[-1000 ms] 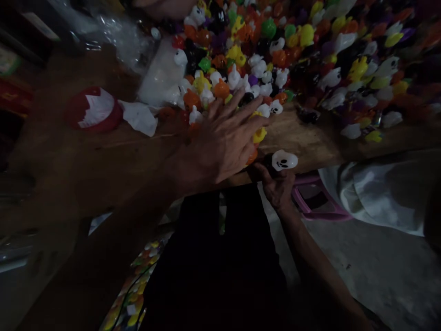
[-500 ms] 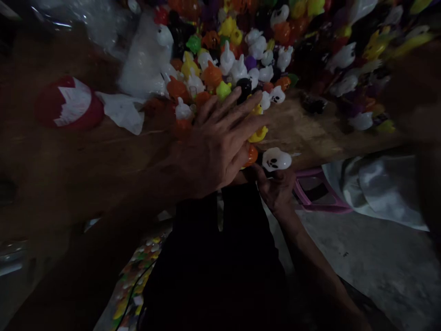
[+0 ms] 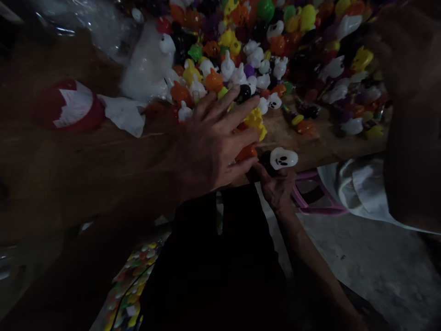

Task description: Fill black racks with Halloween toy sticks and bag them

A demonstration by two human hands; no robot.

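My left hand (image 3: 215,147) reaches over the table with its fingers spread, palm down. Beside and beneath its fingers are a yellow toy (image 3: 255,120) and an orange toy (image 3: 247,152), close to the thumb and forefinger. At the table edge my right hand (image 3: 278,187) is curled around a small white skull-faced toy (image 3: 284,158) with a dark part on its left. Its lower fingers are partly hidden. A heap of small plastic figures (image 3: 227,66) in white, orange, yellow, black and green lies just beyond my left hand.
Another person's arm (image 3: 411,73) reaches in at the right. A red round object with a white label (image 3: 74,103) and clear plastic bags (image 3: 143,59) lie left on the wooden table (image 3: 113,158). A pink stool (image 3: 319,195) stands below right; a bag of colourful pieces (image 3: 132,285) sits below left.
The skull-faced toy has shifted slightly right and turned its face more toward me. Small yellow and orange pieces now lie right of the heap. The other person's arm has moved.
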